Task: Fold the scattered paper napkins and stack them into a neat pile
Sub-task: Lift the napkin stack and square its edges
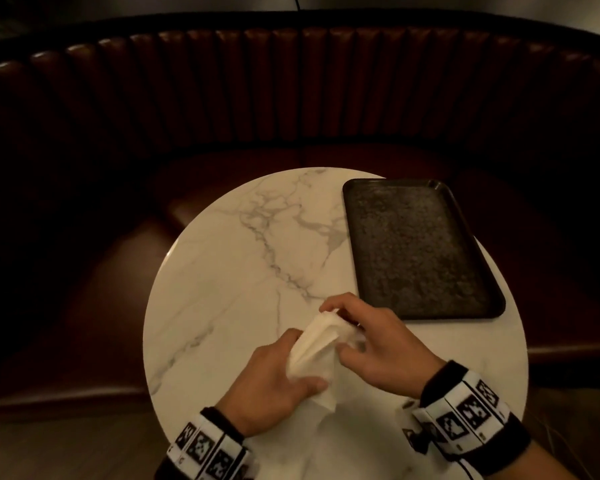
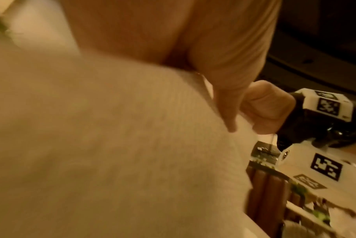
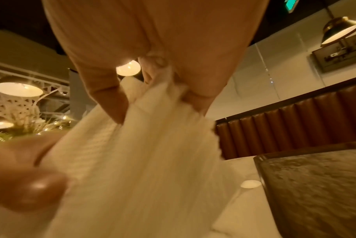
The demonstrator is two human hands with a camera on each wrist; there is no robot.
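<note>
Fingers [image 1: 329, 308] of both hands pinch one crumpled napkin [image 1: 314, 344] near the counter's [image 1: 222, 271] front edge — soft, tearable; grip corners.

One white crumpled paper napkin [image 1: 312, 348], 6 o'clock; one dark rectangular textured tray [image 1: 418, 247], 2 o'clock; one round white marble table [image 1: 229, 271].

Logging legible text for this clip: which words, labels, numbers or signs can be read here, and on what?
No readable words or numbers.
Wristbands: black-and-white square marker patterns, no letters.
Green lit sign near the ceiling, right wrist view: cut off, unreadable.
Napkin, tray, table: no print visible.
</note>
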